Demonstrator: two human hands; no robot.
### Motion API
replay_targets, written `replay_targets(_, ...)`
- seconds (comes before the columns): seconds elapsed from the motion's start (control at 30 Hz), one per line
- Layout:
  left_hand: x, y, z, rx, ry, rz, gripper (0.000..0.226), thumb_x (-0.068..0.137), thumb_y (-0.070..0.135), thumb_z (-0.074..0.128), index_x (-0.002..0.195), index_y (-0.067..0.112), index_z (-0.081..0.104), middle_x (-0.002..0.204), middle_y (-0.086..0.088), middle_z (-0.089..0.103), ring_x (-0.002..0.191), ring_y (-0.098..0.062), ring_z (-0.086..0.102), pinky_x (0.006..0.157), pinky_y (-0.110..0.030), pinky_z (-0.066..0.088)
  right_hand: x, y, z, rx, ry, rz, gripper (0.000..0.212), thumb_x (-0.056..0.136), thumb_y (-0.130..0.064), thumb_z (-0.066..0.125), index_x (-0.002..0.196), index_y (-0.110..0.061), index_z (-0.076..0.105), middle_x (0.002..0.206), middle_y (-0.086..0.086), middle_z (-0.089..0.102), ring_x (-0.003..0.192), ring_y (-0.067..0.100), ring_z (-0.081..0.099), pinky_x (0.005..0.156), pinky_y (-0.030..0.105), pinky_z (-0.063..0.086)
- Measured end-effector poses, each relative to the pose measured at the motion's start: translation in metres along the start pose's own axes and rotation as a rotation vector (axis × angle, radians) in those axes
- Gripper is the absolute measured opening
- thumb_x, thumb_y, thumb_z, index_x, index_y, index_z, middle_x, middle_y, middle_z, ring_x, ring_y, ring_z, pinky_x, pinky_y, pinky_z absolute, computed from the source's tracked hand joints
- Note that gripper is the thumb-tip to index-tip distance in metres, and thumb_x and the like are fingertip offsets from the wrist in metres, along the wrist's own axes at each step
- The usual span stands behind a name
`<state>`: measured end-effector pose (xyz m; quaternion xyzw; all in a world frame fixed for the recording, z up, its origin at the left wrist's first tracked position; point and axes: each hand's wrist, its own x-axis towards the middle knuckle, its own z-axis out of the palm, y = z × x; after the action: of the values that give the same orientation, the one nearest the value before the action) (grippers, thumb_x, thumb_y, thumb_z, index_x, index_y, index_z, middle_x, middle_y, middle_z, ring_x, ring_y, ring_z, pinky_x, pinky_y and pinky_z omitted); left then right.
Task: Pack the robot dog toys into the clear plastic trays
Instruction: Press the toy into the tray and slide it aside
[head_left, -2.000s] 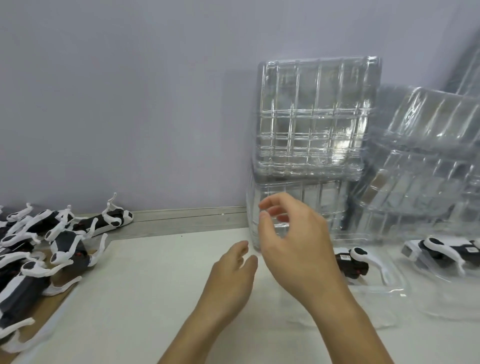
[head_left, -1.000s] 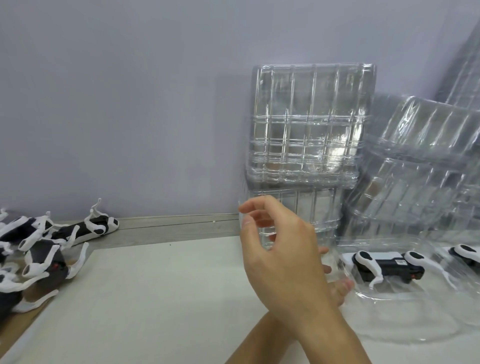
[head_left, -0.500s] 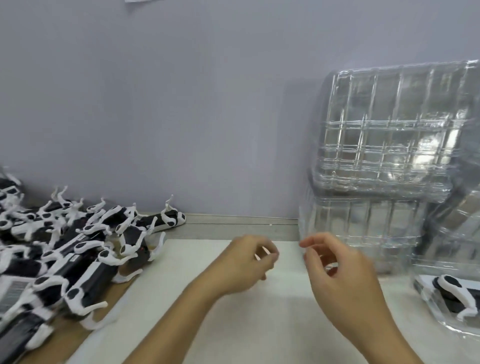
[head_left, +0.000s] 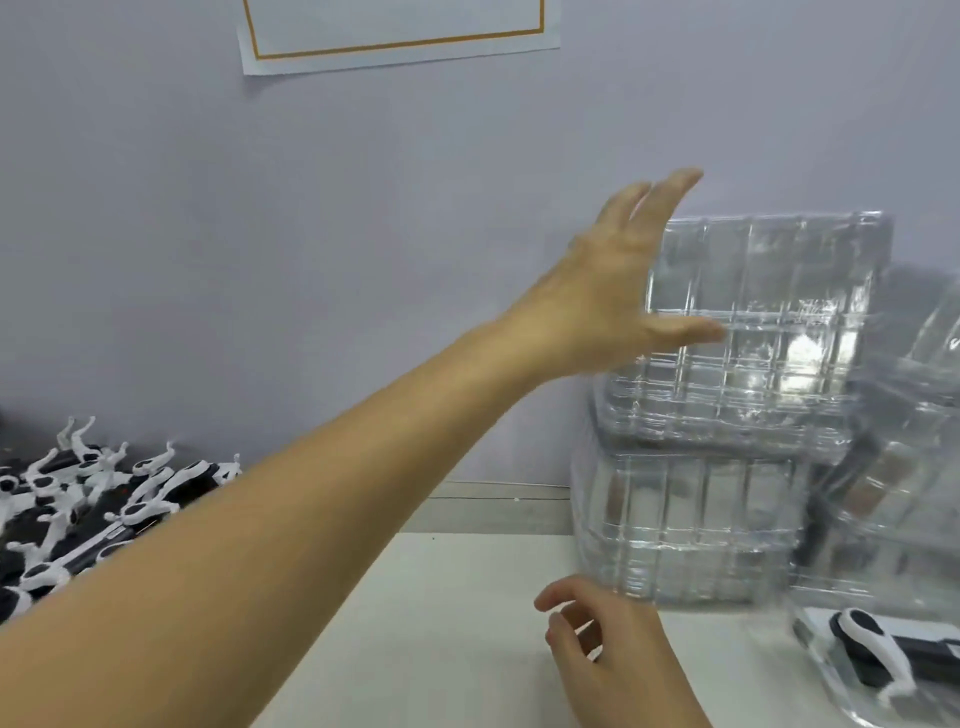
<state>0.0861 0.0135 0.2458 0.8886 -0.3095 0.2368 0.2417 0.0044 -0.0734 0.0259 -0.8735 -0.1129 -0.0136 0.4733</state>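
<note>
The fingers (head_left: 657, 200) of the left hand (head_left: 610, 291) are stretched out straight and slightly spread, thumb pointing right, at the upper left corner of the tall stack of clear ribbed plastic trays (head_left: 748, 332); the thumb lies across the stack's face, but whether the fingers touch it I cannot tell. The bare left forearm runs down to the lower left. The right hand (head_left: 613, 654) hovers low over the white tabletop (head_left: 441, 634), its fingers loosely curled and holding nothing, just in front of a second stack of clear trays (head_left: 685, 530) that carries the upper one. At the lower right, a black-and-white robot dog toy (head_left: 878, 654) lies in an open clear plastic tray (head_left: 810, 644) on the tabletop. More clear trays (head_left: 914, 467) lean at the far right. At the left edge, a heap of black-and-white robot dog toys (head_left: 78, 509) lies piled, legs sticking up. On the grey wall behind hangs a white sheet with an orange border (head_left: 400, 31).
</note>
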Motion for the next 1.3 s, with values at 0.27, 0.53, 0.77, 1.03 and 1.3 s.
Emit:
replay_targets(0.27, 0.081, 0.009, 0.01, 0.253, -0.18, -0.053, 0.059, 0.083, 0.059, 0.068, 0.129, 0.026, 0.052, 0.094, 0.017, 0.054, 0.108, -0.016, 0.05, 0.106, -0.051, 0.024, 0.001, -0.001, -0.002, 0.021, -0.071, 0.033, 0.024, 0.09, -0.017, 0.055, 0.082, -0.038, 0.062, 0.078, -0.002, 0.069, 0.069, 0.009, 0.063, 0.07, 0.014, 0.049)
replay_targets(0.53, 0.091, 0.004, -0.003, 0.11, -0.103, -0.051, 0.044, 0.075, 0.051, 0.08, 0.104, 0.023, 0.062, 0.079, 0.016, 0.051, 0.081, -0.011, 0.051, 0.096, -0.04, 0.045, 0.004, 0.001, -0.007, 0.035, -0.085, 0.047, 0.025, 0.09, -0.019, 0.055, 0.08, -0.041, 0.058, 0.068, -0.008, 0.064, 0.064, 0.002, 0.06, 0.071, 0.012, 0.049)
replay_targets(0.77, 0.097, 0.011, -0.012, 0.073, -0.151, -0.103, 0.032, 0.087, 0.043, 0.072, 0.102, 0.015, 0.065, 0.081, 0.008, 0.061, 0.073, -0.012, 0.057, 0.064, -0.024, 0.045, 0.004, 0.0, -0.009, 0.043, -0.083, 0.046, 0.024, 0.091, -0.019, 0.055, 0.082, -0.041, 0.057, 0.069, -0.009, 0.063, 0.061, 0.0, 0.057, 0.07, 0.009, 0.046)
replay_targets(1.03, 0.107, 0.021, -0.024, 0.01, -0.028, -0.105, 0.029, 0.098, 0.03, 0.06, 0.098, 0.004, 0.073, 0.077, 0.003, 0.067, 0.071, -0.011, 0.059, 0.069, -0.023, 0.05, 0.006, -0.002, -0.012, 0.034, -0.075, 0.051, 0.025, 0.093, -0.021, 0.055, 0.082, -0.043, 0.054, 0.072, -0.011, 0.061, 0.063, -0.001, 0.057, 0.071, 0.008, 0.045)
replay_targets(1.3, 0.106, 0.014, -0.014, 0.013, 0.044, -0.088, 0.021, 0.095, 0.027, 0.064, 0.096, 0.008, 0.073, 0.086, -0.003, 0.07, 0.074, -0.012, 0.061, 0.065, -0.019, 0.047, 0.006, -0.001, -0.011, 0.049, -0.062, 0.065, 0.027, 0.092, -0.021, 0.054, 0.081, -0.046, 0.053, 0.074, -0.012, 0.063, 0.067, 0.0, 0.06, 0.073, 0.009, 0.047)
